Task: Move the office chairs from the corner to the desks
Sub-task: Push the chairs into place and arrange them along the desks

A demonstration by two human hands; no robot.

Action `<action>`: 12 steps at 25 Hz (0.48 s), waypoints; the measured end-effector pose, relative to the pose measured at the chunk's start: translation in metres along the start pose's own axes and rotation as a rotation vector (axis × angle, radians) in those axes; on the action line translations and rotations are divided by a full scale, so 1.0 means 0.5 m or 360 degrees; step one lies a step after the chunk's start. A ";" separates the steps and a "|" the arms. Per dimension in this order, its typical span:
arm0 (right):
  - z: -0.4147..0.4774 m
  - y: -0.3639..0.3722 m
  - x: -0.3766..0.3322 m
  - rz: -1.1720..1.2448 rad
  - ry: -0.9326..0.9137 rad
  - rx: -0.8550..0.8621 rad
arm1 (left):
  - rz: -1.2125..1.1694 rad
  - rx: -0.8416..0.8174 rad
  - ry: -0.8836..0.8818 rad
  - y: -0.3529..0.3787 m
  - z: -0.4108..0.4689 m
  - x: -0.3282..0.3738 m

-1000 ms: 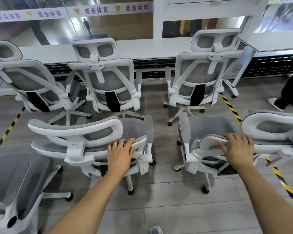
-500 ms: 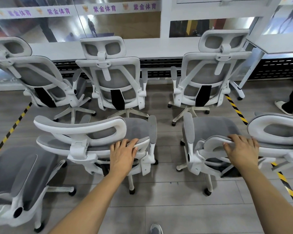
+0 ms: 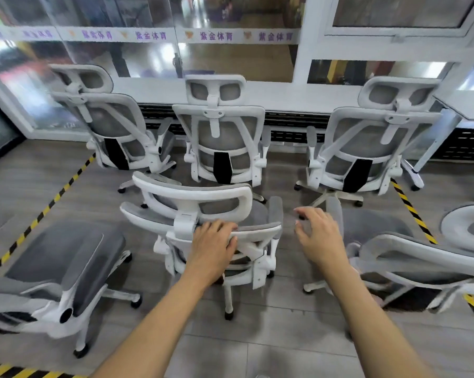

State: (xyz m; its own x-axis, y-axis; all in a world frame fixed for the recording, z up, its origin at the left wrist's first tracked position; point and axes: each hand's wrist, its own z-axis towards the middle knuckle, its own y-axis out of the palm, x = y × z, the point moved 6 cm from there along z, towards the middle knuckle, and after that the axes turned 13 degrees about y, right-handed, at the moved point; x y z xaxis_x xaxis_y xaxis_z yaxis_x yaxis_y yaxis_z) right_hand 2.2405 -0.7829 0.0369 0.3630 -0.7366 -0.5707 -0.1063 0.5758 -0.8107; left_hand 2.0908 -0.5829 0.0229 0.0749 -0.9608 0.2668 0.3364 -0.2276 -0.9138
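Note:
Several white-framed office chairs with grey mesh stand on the grey floor. My left hand [image 3: 214, 241] grips the top edge of the backrest of the middle chair [image 3: 192, 197], just below its headrest, with the fingers curled over the rim. Fingers spread, my right hand [image 3: 320, 236] hovers between that chair and the right chair [image 3: 410, 249] and touches neither. Three more chairs, a left one [image 3: 113, 126], a centre one [image 3: 219, 137] and a right one [image 3: 366, 140], face the long white desk [image 3: 285, 94] under the glass wall.
Another chair [image 3: 66, 252] stands close at the near left. Yellow-black floor tape [image 3: 53, 197] runs on the left and a second tape line [image 3: 410, 205] on the right. A white table leg [image 3: 437, 140] on casters stands at the far right. Bare floor lies in front of me.
My right hand has let go of the right chair's backrest and moved left into the gap. My left hand keeps its hold. The view has swung so the middle chair is now centred.

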 end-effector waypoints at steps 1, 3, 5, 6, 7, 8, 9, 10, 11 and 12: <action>-0.024 0.018 -0.057 0.0039 -0.0064 -0.0020 | 0.0005 0.0055 -0.0002 -0.035 -0.026 -0.017; -0.080 0.066 -0.174 0.0120 -0.0189 -0.0074 | 0.0050 0.0161 -0.0032 -0.113 -0.099 -0.068; -0.140 0.119 -0.281 0.0173 -0.0284 -0.0140 | 0.0108 0.0217 -0.0082 -0.183 -0.187 -0.125; -0.170 0.149 -0.331 0.0183 -0.0330 -0.0169 | 0.0126 0.0223 -0.0122 -0.215 -0.236 -0.155; -0.208 0.182 -0.388 0.0192 -0.0381 -0.0195 | 0.0140 0.0227 -0.0174 -0.250 -0.295 -0.192; -0.244 0.215 -0.438 0.0207 -0.0419 -0.0223 | 0.0152 0.0237 -0.0214 -0.280 -0.350 -0.224; -0.281 0.248 -0.487 0.0221 -0.0459 -0.0249 | 0.0161 0.0255 -0.0256 -0.308 -0.404 -0.255; -0.320 0.284 -0.538 0.0237 -0.0490 -0.0290 | 0.0164 0.0274 -0.0305 -0.338 -0.461 -0.287; -0.357 0.318 -0.586 0.0250 -0.0518 -0.0333 | 0.0155 0.0281 -0.0354 -0.364 -0.513 -0.316; -0.399 0.357 -0.640 0.0260 -0.0556 -0.0379 | 0.0151 0.0290 -0.0407 -0.390 -0.573 -0.353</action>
State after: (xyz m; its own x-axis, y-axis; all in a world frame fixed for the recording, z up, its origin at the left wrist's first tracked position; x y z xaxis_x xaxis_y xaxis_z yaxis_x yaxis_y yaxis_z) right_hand 1.9209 -0.5152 0.0485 0.6100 -0.4555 -0.6484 -0.3831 0.5467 -0.7445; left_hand 1.7432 -0.4142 0.0664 0.3397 -0.9002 0.2724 0.4775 -0.0845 -0.8746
